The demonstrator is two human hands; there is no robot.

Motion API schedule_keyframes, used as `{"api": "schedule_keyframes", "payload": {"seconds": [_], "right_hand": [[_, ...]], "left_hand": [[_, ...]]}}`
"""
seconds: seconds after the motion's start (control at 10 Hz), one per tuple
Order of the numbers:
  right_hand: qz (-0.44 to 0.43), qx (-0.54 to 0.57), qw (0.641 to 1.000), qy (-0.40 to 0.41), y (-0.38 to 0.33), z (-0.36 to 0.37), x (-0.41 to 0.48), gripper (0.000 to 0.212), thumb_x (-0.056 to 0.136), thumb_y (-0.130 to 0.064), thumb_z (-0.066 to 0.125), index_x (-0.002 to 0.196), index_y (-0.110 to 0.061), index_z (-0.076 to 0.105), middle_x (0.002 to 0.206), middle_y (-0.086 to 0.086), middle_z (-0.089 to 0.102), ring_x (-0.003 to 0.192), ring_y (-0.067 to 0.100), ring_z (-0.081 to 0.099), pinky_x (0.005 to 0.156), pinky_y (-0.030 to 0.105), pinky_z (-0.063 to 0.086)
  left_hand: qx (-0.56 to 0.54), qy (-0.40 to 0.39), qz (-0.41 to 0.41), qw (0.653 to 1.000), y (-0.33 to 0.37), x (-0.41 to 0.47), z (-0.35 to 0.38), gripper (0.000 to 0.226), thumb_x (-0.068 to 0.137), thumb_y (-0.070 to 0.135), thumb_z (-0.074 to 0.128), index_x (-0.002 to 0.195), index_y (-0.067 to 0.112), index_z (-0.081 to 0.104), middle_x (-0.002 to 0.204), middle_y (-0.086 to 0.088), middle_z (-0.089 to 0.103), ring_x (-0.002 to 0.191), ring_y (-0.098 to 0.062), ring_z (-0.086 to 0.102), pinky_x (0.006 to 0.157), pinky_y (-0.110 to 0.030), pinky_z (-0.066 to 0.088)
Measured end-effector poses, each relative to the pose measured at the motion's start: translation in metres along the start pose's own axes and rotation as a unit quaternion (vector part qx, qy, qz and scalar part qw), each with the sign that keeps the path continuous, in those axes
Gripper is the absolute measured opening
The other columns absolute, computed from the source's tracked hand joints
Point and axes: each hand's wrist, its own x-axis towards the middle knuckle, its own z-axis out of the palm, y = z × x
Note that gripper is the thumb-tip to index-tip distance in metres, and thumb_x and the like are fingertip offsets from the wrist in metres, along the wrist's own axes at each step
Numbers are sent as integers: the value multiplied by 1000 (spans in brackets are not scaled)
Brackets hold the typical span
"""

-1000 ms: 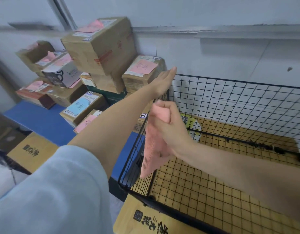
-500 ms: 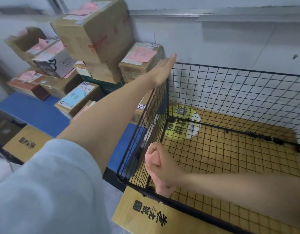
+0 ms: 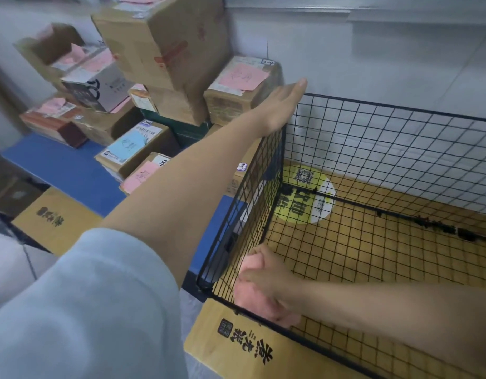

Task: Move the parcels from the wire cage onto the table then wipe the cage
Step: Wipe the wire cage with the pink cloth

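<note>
Parcels [image 3: 165, 86] sit stacked on the blue tabletop [image 3: 69, 165] left of the wire cage [image 3: 373, 165], while the left hand [image 3: 280, 105] rests flat and unclenched on its top corner and the right hand [image 3: 266, 280], grip clenched around a pink cloth [image 3: 252, 299], presses low inside the near corner.

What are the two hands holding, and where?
The right hand clutches a bunched pink cloth around its middle. The left hand rests on the wire cage's top edge.
</note>
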Motion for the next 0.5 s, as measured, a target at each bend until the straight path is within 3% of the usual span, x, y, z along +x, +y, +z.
{"api": "schedule_keyframes", "payload": {"seconds": [0.3,0.4,0.5], "right_hand": [[-220,52,971,-72,-85,-26,-74,33,82,-5,69,109,-15,53,89,1,61,75,5,58,75,27,51],[-288,35,955,-66,-102,-30,-96,31,83,-2,66,110,-10,54,96,6,60,81,7,55,79,33,50],[-329,1,938,-105,-104,-28,-116,41,84,-3,68,120,-14,52,107,3,59,89,0,51,87,31,48]], "left_hand": [[17,1,-1,1000,-1,0,1,64,100,53,7,152,17,9,160,0,6,147,-14,0,116,-37,1],[18,-1,-8,1000,-2,0,1,64,100,54,8,152,18,10,160,-1,7,147,-15,1,116,-38,2],[18,4,-6,1000,-2,1,1,62,101,52,11,152,18,13,159,-3,9,147,-16,3,116,-36,4]]}}
